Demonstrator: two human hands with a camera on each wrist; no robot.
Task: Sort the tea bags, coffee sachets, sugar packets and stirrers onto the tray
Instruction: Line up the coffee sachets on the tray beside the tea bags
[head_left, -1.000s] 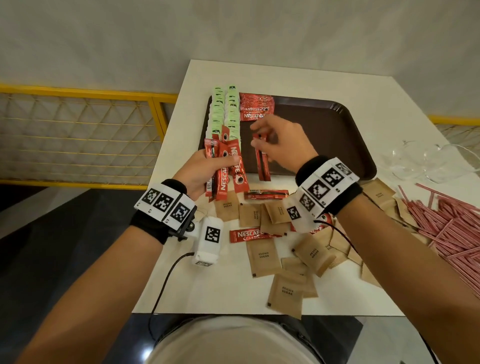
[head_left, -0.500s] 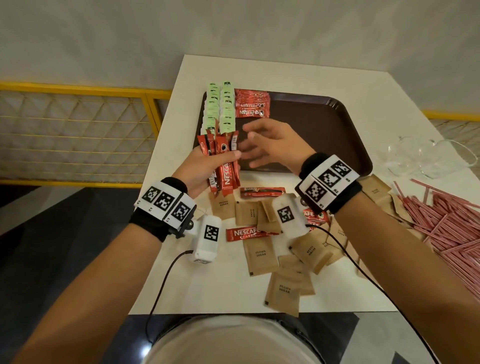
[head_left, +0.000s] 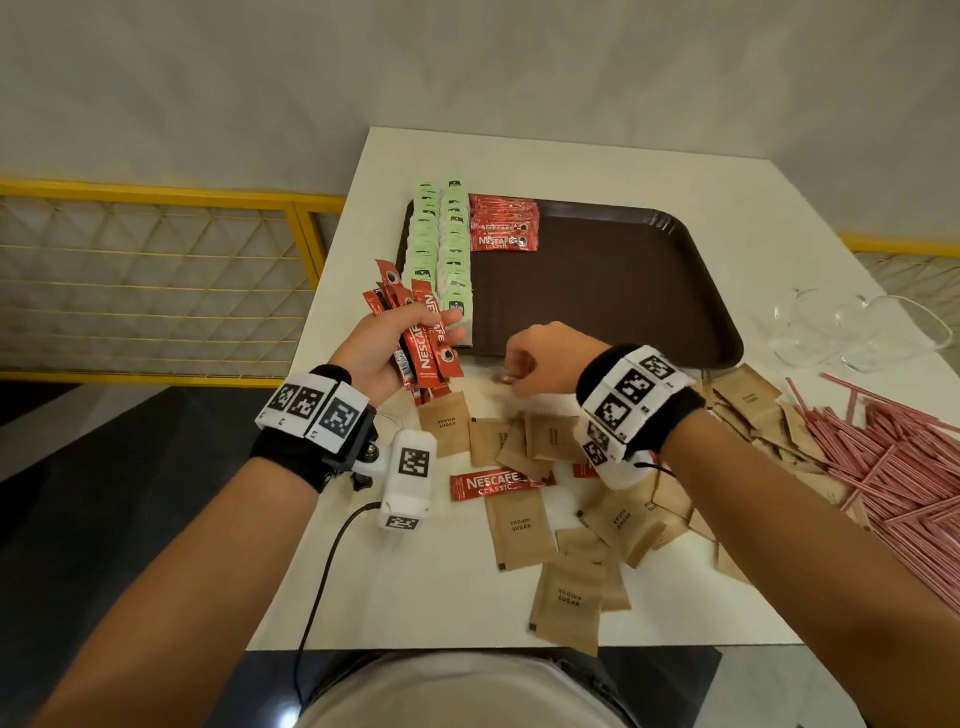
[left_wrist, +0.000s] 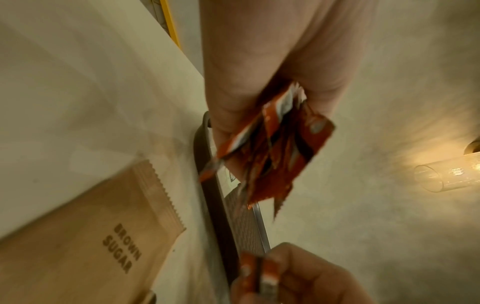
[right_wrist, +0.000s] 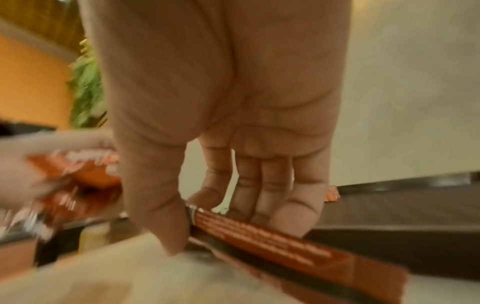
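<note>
Right hand (head_left: 535, 358) dropped to table edge, fingers pinching half-hidden sachet (right_wrist: 272, 236); left hand (head_left: 387, 353) grips blurred sachet bundle (head_left: 423, 343).

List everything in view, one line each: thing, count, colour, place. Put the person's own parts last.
tray: one, dark brown, far half of the table.
tea bags: two rows, green and white, left edge of the tray.
stacked coffee sachets: a small pile, red, on the tray beside the tea bags.
held coffee sachets: a bunch, red, in the left hand.
loose coffee sachet: one in clear view, red, on the table among the sugar packets.
sugar packets: many, brown, scattered on the near table.
stirrers: a heap, pink, right side of the table.
glass containers: clear, count unclear, right of the tray.
table: one, white.
left hand: grips the bunch.
right hand: pinches a red sachet at the tray's near edge.
</note>
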